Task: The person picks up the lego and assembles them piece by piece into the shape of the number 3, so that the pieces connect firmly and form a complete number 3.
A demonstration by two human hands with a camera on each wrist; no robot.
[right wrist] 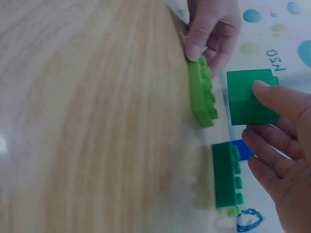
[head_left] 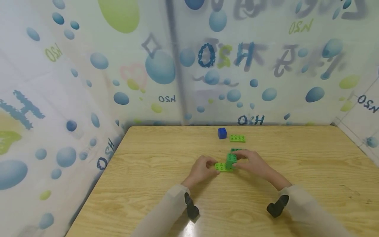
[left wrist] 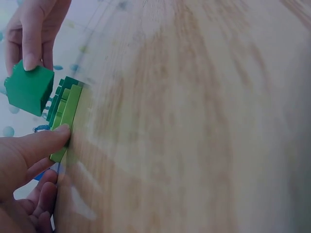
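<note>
My left hand [head_left: 203,169] pinches the left end of a light green, flat toy building brick [head_left: 219,167] on the table, thumb along its near side. Between the thumb and fingers of my right hand [head_left: 251,163] is a taller green toy brick [right wrist: 245,104], studs up. That brick is held over the right part of the light green one, with a gap between them in both wrist views. Just behind, partly covered by my right hand in the head view, lies a dark green brick [right wrist: 224,174].
Farther back on the wooden table [head_left: 154,148] stand a blue brick [head_left: 222,133] and a second light green flat brick [head_left: 237,138]. A patterned wall [head_left: 192,108] rises at the table's far edge, another along its left side.
</note>
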